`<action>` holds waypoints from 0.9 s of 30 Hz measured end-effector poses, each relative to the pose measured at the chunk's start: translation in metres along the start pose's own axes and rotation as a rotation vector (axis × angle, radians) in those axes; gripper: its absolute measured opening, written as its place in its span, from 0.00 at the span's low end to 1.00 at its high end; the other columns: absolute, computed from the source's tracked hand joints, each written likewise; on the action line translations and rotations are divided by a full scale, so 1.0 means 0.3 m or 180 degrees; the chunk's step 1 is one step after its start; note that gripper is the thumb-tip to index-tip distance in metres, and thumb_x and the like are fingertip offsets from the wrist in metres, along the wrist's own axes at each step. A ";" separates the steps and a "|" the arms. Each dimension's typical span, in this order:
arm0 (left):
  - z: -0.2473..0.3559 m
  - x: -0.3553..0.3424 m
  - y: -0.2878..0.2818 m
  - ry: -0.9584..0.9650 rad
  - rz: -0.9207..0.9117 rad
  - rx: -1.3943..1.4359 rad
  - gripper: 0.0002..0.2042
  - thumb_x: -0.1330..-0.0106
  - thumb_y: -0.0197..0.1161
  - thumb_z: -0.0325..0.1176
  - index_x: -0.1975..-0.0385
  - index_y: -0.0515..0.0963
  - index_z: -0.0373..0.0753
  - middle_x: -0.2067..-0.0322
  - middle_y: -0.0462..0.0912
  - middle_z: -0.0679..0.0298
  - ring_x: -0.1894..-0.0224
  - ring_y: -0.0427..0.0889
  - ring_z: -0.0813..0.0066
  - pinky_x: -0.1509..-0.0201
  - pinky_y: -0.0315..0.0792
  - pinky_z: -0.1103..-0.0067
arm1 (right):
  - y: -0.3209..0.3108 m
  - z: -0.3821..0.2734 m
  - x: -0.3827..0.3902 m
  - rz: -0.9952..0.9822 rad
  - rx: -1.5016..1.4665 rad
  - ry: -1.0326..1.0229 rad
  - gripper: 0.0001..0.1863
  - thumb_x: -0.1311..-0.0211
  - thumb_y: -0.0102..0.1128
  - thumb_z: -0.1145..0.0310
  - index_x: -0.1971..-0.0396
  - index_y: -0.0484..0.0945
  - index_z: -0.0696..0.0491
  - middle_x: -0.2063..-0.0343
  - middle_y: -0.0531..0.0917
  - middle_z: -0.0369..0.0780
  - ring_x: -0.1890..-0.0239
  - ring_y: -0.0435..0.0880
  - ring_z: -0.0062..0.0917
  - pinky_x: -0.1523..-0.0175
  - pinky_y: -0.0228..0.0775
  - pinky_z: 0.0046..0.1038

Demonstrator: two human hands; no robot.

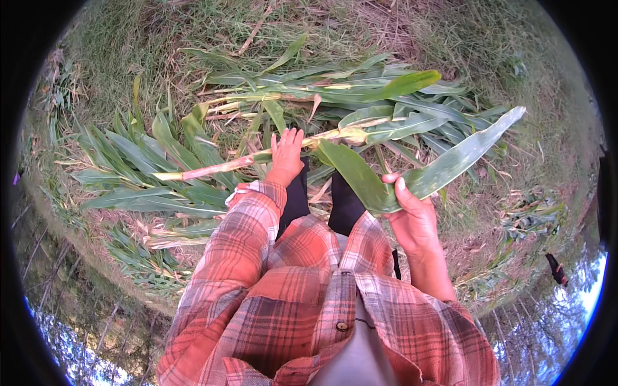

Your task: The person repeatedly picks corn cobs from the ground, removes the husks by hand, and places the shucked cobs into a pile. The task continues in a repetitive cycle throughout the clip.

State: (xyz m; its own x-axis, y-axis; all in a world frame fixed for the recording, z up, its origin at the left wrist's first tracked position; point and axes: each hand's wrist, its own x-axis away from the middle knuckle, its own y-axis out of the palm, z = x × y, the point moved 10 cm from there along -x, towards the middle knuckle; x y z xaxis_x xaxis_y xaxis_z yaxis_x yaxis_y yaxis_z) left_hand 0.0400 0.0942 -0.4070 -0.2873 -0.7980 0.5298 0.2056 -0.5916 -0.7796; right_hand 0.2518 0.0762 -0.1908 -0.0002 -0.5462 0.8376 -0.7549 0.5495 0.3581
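Note:
My left hand (287, 156) lies across a pale, partly reddish corn stalk (219, 168), its fingers stretched out over the stalk and its thumb hidden. The stalk slants from the left up to the right, with a husk-wrapped swelling (351, 134) near its leafy end. A broad green corn leaf (460, 157) is pinched between the thumb and fingers of my right hand (414, 215). It bends sharply at the grip: one part runs back toward the stalk, the other points out to the upper right with its tip free.
A pile of cut corn stalks and leaves (309, 90) lies just beyond my hands. More corn leaves (138, 157) spread to the left. Grass (129, 45) and dry litter surround them. My dark-clothed legs (297, 199) stand close below. A small dark object (557, 269) lies far right.

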 end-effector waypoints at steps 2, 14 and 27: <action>0.041 0.021 0.002 0.0030 -0.0442 -0.0260 0.29 0.54 0.69 0.34 0.49 0.67 0.41 0.48 0.71 0.54 0.42 0.66 0.56 0.41 0.59 0.64 | 0.016 -0.107 0.124 -0.0049 0.0055 -0.0284 0.09 0.39 0.57 0.68 0.61 0.77 0.55 0.63 0.81 0.38 0.62 0.81 0.25 0.56 0.76 0.33; 0.234 0.255 -0.449 -0.0197 -0.1797 0.1756 0.24 0.38 0.53 0.55 0.69 0.78 0.35 0.79 0.76 0.65 0.77 0.73 0.74 0.72 0.66 0.77 | -0.524 -0.338 0.308 0.1094 -0.0528 -0.1875 0.30 0.45 0.65 0.62 0.45 0.64 0.58 0.53 0.74 0.42 0.50 0.75 0.28 0.45 0.66 0.28; 0.269 0.560 -0.785 0.0274 -0.1512 0.2374 0.22 0.34 0.53 0.50 0.64 0.79 0.32 0.75 0.79 0.70 0.75 0.73 0.86 0.69 0.70 0.83 | -0.155 -0.465 0.394 -0.0260 -0.0118 -0.2369 0.44 0.56 0.73 0.61 0.41 0.57 0.60 0.47 0.69 0.42 0.44 0.66 0.28 0.38 0.55 0.27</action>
State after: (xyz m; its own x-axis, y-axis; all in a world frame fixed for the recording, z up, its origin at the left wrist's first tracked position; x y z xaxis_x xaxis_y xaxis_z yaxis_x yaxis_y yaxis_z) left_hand 0.0189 0.0901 -0.1074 -0.5606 -0.4556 0.6915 0.5941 -0.8030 -0.0474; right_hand 0.3783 0.0743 -0.0508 -0.3988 -0.8623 0.3121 -0.7489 0.5026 0.4319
